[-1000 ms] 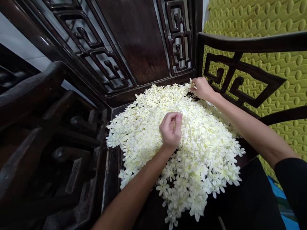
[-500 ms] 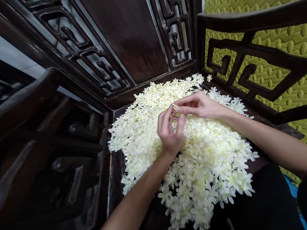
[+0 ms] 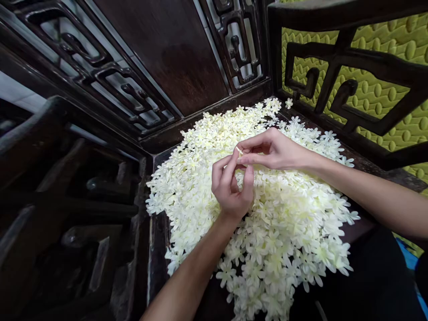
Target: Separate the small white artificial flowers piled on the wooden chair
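My right hand [image 3: 272, 149] comes in from the right, its thumb and index finger pinching a small whitish flower piece [image 3: 240, 152]. Most of that piece is hidden by the fingertips. My left hand [image 3: 232, 185] is raised palm inward with curved fingers; its index fingertip meets the piece at the right hand's fingertips, while its thumb stands apart. Beneath both hands spreads a large heap of white artificial-looking flowers [image 3: 284, 214] with pale yellow centres. The heap covers much of a dark wooden seat [image 3: 159, 236].
A carved dark wooden backrest [image 3: 163, 49] rises behind the heap. Openwork armrests stand on the left [image 3: 76, 205] and right [image 3: 327, 84]. Yellow-green textured material [image 3: 384, 93] shows through the right one. One loose flower [image 3: 289, 103] lies near the back right corner.
The view has shifted slightly. Both hands appear a little farther left, still together over the heap, and the small piece stays at the right fingertips.
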Demonstrator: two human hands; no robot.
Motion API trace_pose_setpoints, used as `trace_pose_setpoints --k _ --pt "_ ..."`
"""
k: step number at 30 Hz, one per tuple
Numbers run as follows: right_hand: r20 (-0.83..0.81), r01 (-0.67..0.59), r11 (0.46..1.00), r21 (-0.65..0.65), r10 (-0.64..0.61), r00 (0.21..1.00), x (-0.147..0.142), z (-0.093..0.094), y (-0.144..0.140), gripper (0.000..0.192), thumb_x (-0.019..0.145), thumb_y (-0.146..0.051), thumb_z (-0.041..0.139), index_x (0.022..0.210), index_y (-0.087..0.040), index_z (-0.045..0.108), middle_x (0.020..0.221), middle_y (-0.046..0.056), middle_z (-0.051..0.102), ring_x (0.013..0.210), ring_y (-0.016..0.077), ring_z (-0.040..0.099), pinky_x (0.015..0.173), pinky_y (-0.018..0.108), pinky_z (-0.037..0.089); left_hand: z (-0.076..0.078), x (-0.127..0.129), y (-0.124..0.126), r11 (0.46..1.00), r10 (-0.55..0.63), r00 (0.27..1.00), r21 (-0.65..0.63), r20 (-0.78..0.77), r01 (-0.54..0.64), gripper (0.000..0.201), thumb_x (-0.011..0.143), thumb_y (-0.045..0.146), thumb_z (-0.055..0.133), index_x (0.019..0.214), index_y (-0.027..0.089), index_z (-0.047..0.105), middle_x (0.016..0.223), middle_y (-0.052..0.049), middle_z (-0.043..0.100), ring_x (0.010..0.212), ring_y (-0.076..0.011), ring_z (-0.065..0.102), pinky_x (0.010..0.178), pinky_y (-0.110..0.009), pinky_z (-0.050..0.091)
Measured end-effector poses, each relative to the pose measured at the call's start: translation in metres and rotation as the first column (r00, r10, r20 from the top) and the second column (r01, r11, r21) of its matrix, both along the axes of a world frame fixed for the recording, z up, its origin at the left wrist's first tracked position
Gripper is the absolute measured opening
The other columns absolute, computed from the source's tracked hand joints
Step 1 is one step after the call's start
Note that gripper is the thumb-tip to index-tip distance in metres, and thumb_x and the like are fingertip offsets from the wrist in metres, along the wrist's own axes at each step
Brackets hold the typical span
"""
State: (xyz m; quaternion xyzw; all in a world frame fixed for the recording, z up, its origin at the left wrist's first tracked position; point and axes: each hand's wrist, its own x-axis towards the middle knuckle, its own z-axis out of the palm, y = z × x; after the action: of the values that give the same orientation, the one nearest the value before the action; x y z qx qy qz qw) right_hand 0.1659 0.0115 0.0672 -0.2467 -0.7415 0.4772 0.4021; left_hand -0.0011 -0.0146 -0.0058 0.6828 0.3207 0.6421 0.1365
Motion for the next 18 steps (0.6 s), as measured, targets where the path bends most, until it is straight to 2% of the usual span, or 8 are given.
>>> trace_pose_setpoints --k 6,13,18 --pt "0.032 0.035 0.999 0.023 -0.036 0.999 -0.0033 0.0001 -0.0025 0.020 0.089 -0.028 0.071 0.095 -0.010 0.077 0.088 0.007 0.076 0.073 0.0119 0.067 0.059 0.022 0.049 -0.0003 -0.0023 0.0008 1.000 -0.004 0.999 -0.013 -0.053 0.004 0.048 0.088 0.023 0.065 0.135 0.025 0.058 0.115 -0.007 0.056 0.109 -0.0184 0.063 0.090 -0.032 0.061" --pt "0.046 0.133 0.985 0.106 -0.139 0.989 -0.0032 0.0063 -0.0051 0.021 0.090 -0.030 0.070 0.090 -0.011 0.079 0.083 0.007 0.077 0.064 0.0104 0.063 0.054 0.021 0.044 -0.0035 0.0010 0.0043 0.998 -0.033 0.999 -0.048 -0.022 0.032 0.055 0.086 0.023 0.067 0.139 0.026 0.053 0.117 -0.008 0.052 0.107 -0.0171 0.061 0.088 -0.029 0.061" --pt "0.109 0.100 0.993 0.069 -0.108 0.988 0.0028 0.0091 -0.0047 0.031 0.087 -0.042 0.074 0.084 -0.011 0.078 0.067 0.004 0.070 0.052 0.0072 0.050 0.045 0.021 0.034 -0.0052 -0.0019 0.0053 0.997 -0.056 0.998 -0.042 0.023 0.057 0.049 0.084 0.018 0.069 0.132 0.026 0.057 0.120 -0.008 0.054 0.114 -0.0186 0.061 0.091 -0.032 0.060"
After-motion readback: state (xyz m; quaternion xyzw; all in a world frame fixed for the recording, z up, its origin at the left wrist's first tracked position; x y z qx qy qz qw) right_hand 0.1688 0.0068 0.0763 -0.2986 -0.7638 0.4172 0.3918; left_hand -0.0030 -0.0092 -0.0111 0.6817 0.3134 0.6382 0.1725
